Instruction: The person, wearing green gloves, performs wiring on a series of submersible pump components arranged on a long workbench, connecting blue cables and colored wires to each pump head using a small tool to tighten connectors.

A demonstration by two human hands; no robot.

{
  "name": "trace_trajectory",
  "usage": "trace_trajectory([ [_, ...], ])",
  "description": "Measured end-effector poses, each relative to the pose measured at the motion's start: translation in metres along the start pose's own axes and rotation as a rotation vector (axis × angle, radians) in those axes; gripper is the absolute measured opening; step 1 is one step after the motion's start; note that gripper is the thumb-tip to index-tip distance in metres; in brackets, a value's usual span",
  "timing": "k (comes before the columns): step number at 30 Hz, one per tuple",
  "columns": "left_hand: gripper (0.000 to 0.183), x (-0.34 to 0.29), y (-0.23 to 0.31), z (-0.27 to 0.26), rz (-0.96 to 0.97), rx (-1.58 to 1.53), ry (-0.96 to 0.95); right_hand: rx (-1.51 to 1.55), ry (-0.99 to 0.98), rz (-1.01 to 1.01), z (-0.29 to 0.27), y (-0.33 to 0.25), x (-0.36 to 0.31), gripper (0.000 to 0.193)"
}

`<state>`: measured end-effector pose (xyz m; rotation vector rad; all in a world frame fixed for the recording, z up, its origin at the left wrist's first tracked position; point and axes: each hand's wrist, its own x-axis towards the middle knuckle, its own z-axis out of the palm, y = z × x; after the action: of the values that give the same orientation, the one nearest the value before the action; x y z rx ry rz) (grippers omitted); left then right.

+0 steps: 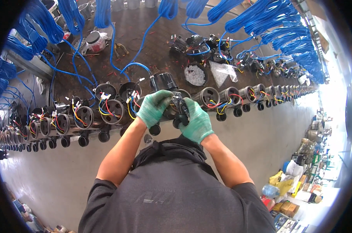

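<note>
At the bench edge, my right hand (197,121), in a green glove, is closed around a black hand tool (180,106) that looks like pliers, its head pointing away from me. My left hand (156,108), gloved alike, has its fingers curled against the tool's head. Whatever its fingertips pinch is hidden. Just beyond the hands stands a black ribbed motor housing (164,80) with a blue cable (139,65) running into its top. Black open-ended cylinders (113,111) flank my hands, with red, yellow and blue wires and white connectors sticking out.
Rows of black cylinders (209,97) line the bench edge both ways. Coiled blue cables (263,17) hang above the dark bench (145,42). On it are a bowl of small white parts (194,75), a plastic bag (221,73) and a lidded jar (95,40). Boxes and bags (288,207) lie at right.
</note>
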<state>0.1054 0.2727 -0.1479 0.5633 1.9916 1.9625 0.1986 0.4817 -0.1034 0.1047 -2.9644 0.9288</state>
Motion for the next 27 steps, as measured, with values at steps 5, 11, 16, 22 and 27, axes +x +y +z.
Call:
trace_trajectory([
  [5, 0.019, -0.001, -0.001, 0.004, 0.065, -0.036, 0.073, -0.019, -0.155, 0.133, -0.001, -0.002, 0.007, 0.089],
  [11, 0.019, 0.000, 0.004, 0.009, -0.014, -0.007, 0.047, 0.793, -0.418, 0.228, -0.049, -0.018, 0.003, 0.106],
  [16, 0.017, 0.001, 0.008, 0.014, 0.089, -0.079, 0.101, -0.127, 0.327, -0.162, -0.088, -0.001, 0.014, 0.087],
  [22, 0.020, -0.002, 0.004, 0.010, 0.029, -0.200, 0.063, -0.286, 0.252, 0.551, -0.129, 0.103, 0.043, 0.076],
  [27, 0.018, 0.000, 0.000, 0.009, 0.060, -0.239, 0.049, -0.513, 0.266, 0.406, -0.101, 0.145, 0.036, 0.060],
])
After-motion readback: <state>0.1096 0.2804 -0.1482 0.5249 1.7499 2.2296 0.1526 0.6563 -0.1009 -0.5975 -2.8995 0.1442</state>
